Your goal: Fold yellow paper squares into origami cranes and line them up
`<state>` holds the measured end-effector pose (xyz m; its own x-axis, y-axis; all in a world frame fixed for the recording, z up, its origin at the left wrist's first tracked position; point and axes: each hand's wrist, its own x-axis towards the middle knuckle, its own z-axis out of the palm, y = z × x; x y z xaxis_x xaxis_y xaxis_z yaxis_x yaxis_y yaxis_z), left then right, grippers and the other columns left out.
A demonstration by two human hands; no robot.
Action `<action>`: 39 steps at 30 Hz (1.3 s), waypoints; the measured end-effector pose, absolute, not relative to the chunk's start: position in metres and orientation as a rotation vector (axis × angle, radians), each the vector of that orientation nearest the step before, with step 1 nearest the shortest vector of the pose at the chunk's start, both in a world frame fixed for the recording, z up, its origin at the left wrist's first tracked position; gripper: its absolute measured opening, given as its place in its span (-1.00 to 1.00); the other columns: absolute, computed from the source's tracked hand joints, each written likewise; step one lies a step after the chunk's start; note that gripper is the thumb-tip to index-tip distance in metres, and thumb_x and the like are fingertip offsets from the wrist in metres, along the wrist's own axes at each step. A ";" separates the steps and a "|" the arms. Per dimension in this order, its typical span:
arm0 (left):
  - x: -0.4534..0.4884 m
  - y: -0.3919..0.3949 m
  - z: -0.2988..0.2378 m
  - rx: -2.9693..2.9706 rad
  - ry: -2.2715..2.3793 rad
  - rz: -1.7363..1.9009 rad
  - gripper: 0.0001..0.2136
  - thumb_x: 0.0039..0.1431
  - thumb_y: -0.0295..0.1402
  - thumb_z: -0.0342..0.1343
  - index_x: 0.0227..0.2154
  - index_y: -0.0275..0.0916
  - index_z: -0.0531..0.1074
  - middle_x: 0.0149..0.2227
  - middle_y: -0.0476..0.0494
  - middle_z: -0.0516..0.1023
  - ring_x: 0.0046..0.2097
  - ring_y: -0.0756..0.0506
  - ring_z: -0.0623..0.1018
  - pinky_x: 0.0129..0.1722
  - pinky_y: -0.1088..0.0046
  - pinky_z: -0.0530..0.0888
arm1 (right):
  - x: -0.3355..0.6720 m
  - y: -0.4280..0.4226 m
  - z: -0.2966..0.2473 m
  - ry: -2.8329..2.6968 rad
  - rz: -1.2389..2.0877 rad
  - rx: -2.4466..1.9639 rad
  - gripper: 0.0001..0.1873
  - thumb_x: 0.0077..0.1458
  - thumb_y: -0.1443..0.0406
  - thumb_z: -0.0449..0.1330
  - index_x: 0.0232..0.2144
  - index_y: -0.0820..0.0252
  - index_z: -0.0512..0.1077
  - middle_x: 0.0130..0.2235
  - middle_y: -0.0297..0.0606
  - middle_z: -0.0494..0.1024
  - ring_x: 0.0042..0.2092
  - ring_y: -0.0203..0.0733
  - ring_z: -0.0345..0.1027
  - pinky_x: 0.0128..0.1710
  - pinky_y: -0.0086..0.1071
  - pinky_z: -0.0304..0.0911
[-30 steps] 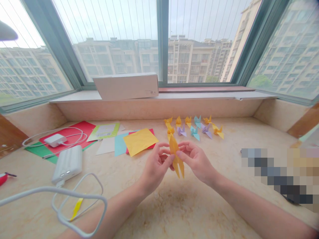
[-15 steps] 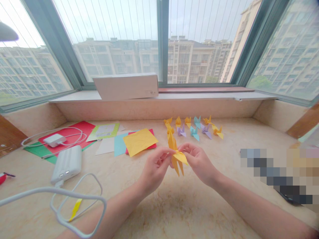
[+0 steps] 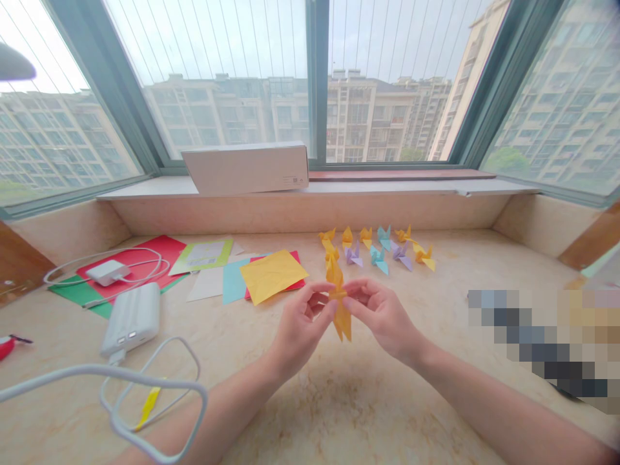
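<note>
Between my two hands is a yellow folded paper piece (image 3: 342,319), held above the stone ledge. Two narrow points hang from its lower end, and a broader tip rises above my fingers. My left hand (image 3: 304,321) pinches its left side with thumb and fingers. On the opposite edge, my right hand (image 3: 382,318) also grips it between thumb and fingertips. Just behind the held piece stand two rows of small folded paper cranes, among them a blue crane (image 3: 379,259), a purple crane (image 3: 401,254) and a yellow crane (image 3: 425,256).
Left of my hands lie a yellow paper sheet (image 3: 271,276), a blue sheet (image 3: 235,281) and a red sheet (image 3: 162,248). A white power bank (image 3: 133,318) with a looping white cable (image 3: 159,370) sits at left. A white box (image 3: 247,169) rests on the sill. A pixelated area covers the right.
The yellow flap that stuck out toward my right hand now lies flat against the piece. My right thumb has moved onto its front, and the two lower points are closer together.
</note>
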<state>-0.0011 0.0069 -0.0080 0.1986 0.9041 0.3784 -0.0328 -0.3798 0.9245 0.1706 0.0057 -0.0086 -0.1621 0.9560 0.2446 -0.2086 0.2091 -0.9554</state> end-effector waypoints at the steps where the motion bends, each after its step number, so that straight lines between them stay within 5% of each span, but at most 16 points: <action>1: 0.000 0.007 -0.008 1.579 0.815 1.318 -0.78 0.21 -0.37 0.22 -0.08 -0.20 0.48 -0.16 -0.13 0.59 -0.18 -0.06 0.57 -0.17 0.43 0.54 | 0.171 0.006 -0.010 -1.296 1.218 -0.806 -0.82 0.09 0.23 0.34 -0.21 0.05 0.52 -0.27 -0.34 0.61 -0.21 -0.23 0.49 -0.14 -0.32 0.37; 11: 0.001 0.014 -0.019 1.713 0.747 1.376 -0.58 0.20 -0.46 0.23 0.11 -0.03 0.45 -0.07 -0.11 0.48 -0.07 -0.08 0.56 -0.07 0.33 0.59 | 0.172 0.004 -0.007 -1.497 1.123 -0.871 -0.56 0.12 0.21 0.29 0.08 0.05 0.48 -0.07 -0.17 0.60 -0.12 -0.07 0.51 -0.10 -0.13 0.42; 22: -0.003 0.014 -0.011 1.858 0.952 1.441 -0.92 0.20 -0.41 0.22 -0.25 -0.18 0.58 -0.10 -0.16 0.49 -0.08 -0.11 0.53 -0.16 0.37 0.56 | 0.174 0.005 -0.004 -1.580 0.958 -0.983 -0.78 0.14 0.14 0.29 -0.21 0.09 0.62 -0.17 -0.21 0.56 -0.20 -0.14 0.47 -0.18 -0.23 0.36; 27: -0.003 0.010 -0.002 1.891 1.085 1.334 -0.92 0.19 -0.36 0.22 -0.28 -0.24 0.54 -0.33 -0.08 0.61 -0.33 -0.05 0.53 -0.30 0.42 0.47 | 0.173 0.004 -0.004 -1.507 1.062 -1.007 -0.75 0.15 0.11 0.29 -0.21 0.12 0.61 -0.18 -0.19 0.65 -0.12 -0.06 0.51 -0.02 -0.13 0.35; 39: 0.000 0.006 -0.006 1.800 0.966 1.139 -0.70 0.22 -0.24 0.20 -0.02 -0.20 0.51 -0.28 -0.13 0.66 -0.32 -0.08 0.58 -0.33 0.44 0.49 | 0.174 0.007 0.003 -1.266 1.154 -0.975 -0.66 0.02 0.08 0.36 -0.21 0.15 0.56 -0.27 -0.22 0.67 -0.25 -0.14 0.52 -0.21 -0.26 0.42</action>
<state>-0.0004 0.0059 -0.0058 0.3086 0.8890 0.3382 0.1883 -0.4056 0.8944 0.1736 0.0073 0.0032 -0.0501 0.9807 0.1889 -0.0974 0.1835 -0.9782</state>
